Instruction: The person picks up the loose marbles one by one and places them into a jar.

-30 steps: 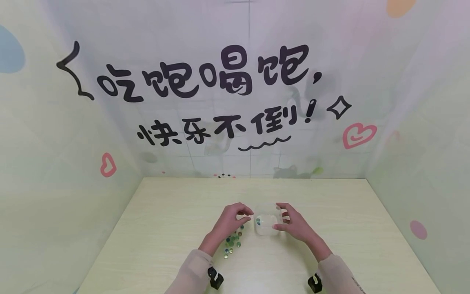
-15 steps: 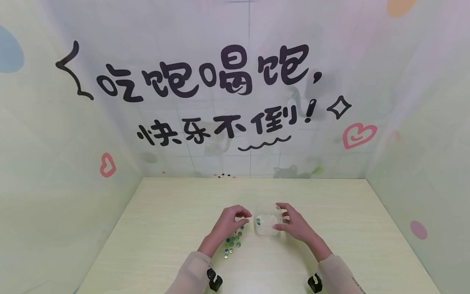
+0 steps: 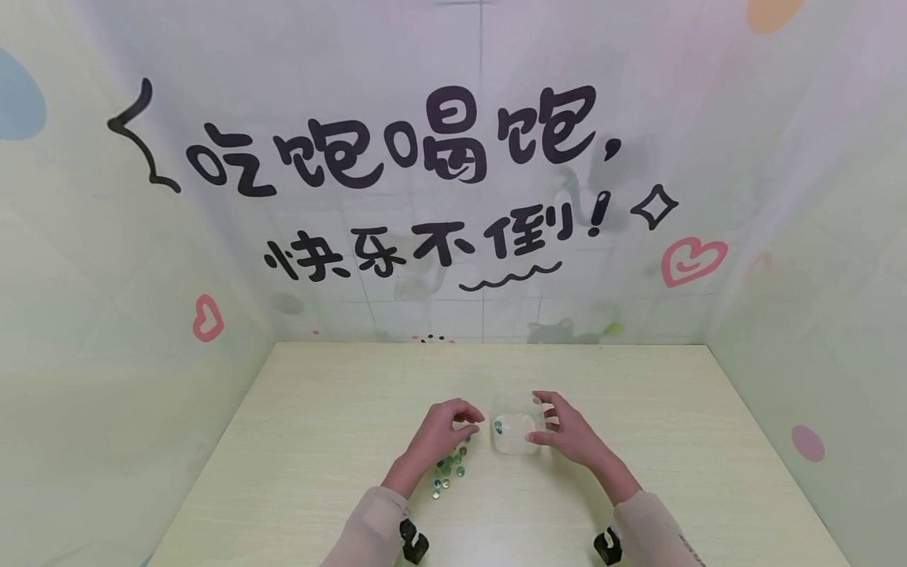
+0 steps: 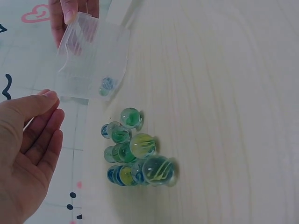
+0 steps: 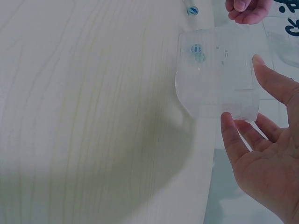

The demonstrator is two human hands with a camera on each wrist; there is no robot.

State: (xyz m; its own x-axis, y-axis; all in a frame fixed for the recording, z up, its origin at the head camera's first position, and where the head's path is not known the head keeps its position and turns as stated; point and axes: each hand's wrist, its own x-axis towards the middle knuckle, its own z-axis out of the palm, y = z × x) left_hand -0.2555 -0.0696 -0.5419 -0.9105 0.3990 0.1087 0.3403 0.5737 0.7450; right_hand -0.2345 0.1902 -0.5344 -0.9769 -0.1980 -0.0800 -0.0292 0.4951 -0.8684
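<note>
My right hand (image 3: 570, 433) grips a clear plastic container (image 3: 512, 449) by its right side, thumb on one wall and fingers on the adjoining side. Blue and green glass marbles (image 4: 107, 84) lie at the bottom of the container, seen through its wall in the left wrist view. My left hand (image 3: 445, 429) hovers just left of the container, fingers loosely bent and thumb apart from them, nothing visible between. Beneath its wrist, several loose marbles (image 4: 142, 145), green, blue and yellow-swirled, lie on the table; the hand partly covers them in the head view.
The pale wood-grain table (image 3: 340, 394) ends at a back wall (image 3: 397, 315) printed with large black characters. Side walls with coloured shapes stand left and right. A black wrist mount (image 3: 413, 542) sits under the left sleeve, another wrist mount (image 3: 608, 546) under the right.
My left hand has drawn slightly left and down, away from the container's rim. The right hand, the container and the marbles have stayed in place.
</note>
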